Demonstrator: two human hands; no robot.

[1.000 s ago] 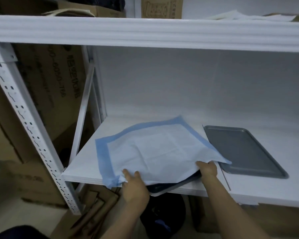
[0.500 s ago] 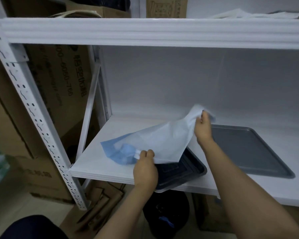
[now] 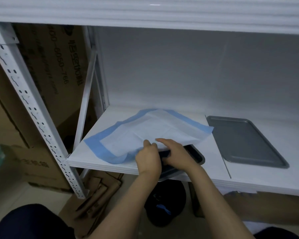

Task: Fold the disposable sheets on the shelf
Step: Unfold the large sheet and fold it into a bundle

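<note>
- the thin white disposable sheet with a blue border (image 3: 150, 133) lay spread on the white shelf board (image 3: 97, 163), loosely rumpled, its near edge draped over a dark rectangular tray (image 3: 195, 155) at the shelf's front lip.
- the left hand (image 3: 148, 158) pinched the sheet's near edge at about 6 o'clock of the sheet.
- the right hand (image 3: 177, 156) sat just beside it, fingers extended over that edge; i could not tell whether it held the sheet or merely pressed it.
- a flat grey metal tray (image 3: 245, 142) rested at 3 o'clock of the sheet, apart from it.
- judging by this, no neat fold was yet made; nearly all the folding remained.
</note>
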